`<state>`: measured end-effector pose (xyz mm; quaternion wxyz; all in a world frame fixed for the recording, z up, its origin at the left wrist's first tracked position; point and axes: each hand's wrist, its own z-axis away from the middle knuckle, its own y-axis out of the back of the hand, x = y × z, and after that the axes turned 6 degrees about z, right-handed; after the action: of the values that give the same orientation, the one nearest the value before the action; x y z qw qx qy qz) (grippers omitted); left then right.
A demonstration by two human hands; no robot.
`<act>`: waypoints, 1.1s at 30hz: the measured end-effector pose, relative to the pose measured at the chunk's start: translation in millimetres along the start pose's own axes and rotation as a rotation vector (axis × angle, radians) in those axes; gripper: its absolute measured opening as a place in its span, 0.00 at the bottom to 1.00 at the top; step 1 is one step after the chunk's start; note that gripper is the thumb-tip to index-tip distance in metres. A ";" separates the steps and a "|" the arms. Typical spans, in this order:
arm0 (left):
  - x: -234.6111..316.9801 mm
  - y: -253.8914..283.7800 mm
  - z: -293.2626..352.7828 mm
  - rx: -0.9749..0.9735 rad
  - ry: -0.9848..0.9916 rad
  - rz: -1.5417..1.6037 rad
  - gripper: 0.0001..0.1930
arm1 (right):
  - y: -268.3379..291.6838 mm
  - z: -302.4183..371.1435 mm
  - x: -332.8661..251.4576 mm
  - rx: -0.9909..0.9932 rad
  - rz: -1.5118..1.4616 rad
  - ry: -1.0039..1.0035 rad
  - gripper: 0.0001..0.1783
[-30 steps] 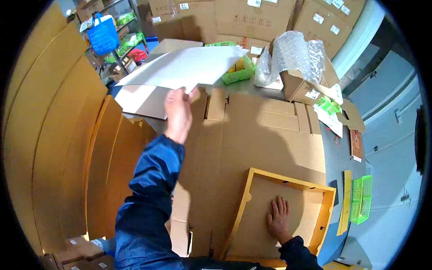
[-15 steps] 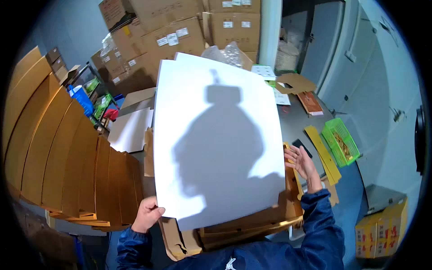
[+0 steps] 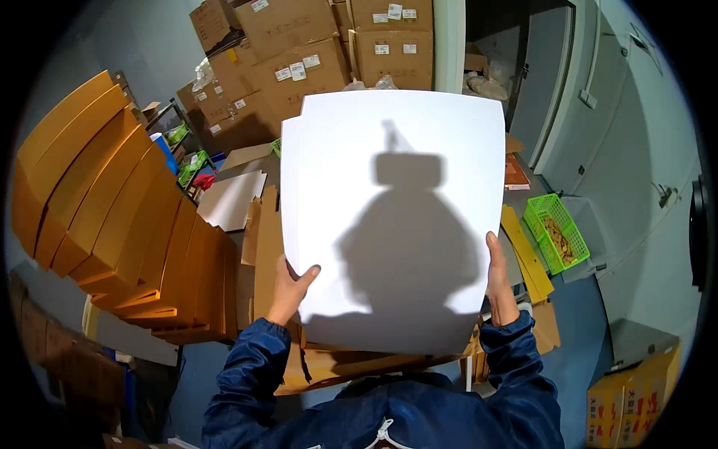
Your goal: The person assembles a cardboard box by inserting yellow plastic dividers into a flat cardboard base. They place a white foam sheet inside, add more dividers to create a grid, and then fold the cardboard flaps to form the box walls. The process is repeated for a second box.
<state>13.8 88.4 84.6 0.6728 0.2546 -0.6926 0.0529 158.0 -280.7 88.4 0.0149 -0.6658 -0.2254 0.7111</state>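
Note:
Large white sheets [image 3: 329, 187], at least two stacked and slightly offset at the left and top edges, stand raised in front of me. A dark shadow falls across the front one. My left hand [image 3: 290, 290] grips the lower left edge, thumb on the front and fingers hidden behind. At the right edge is my right hand [image 3: 499, 273], its thumb upright along the edge and its other fingers hidden behind the sheets. Below the sheets, partly covered, lies an open brown cardboard box [image 3: 366, 364].
A row of nested brown cartons [image 3: 112, 217] stands at the left. Stacked boxes [image 3: 299, 67] fill the back. To the right are a green basket [image 3: 557, 233], yellow strips [image 3: 527, 254] and a yellow-taped carton [image 3: 632, 400]. A white-faced board [image 3: 233, 200] lies left of the sheets.
The sheets have shifted right and turned straighter, and their edges line up more closely. My right hand, open and apart before, now touches the right edge. My left hand has moved up and right.

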 end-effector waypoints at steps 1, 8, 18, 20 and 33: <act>16.8 -2.9 5.7 -0.099 0.103 0.212 0.36 | 4.1 4.2 -0.5 0.065 0.016 -0.028 0.36; 78.5 -17.8 38.4 -0.348 0.055 0.287 0.22 | 66.2 -5.6 -65.6 0.436 1.213 0.611 0.39; 176.7 20.2 51.7 -0.576 -0.281 -0.104 0.17 | 61.8 20.9 -202.9 -0.120 1.133 0.511 0.49; 182.4 25.1 42.6 -0.486 -0.472 -0.221 0.20 | 53.9 24.5 -180.7 -0.141 0.877 0.450 0.43; 118.1 -15.6 -28.3 0.254 -0.407 0.360 0.41 | 93.3 -16.5 -126.4 0.015 0.216 0.559 0.29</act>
<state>50.2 53.4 196.1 0.4628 0.2154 -0.8349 0.2056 214.0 -400.1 175.3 0.0059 -0.8559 -0.1352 0.4992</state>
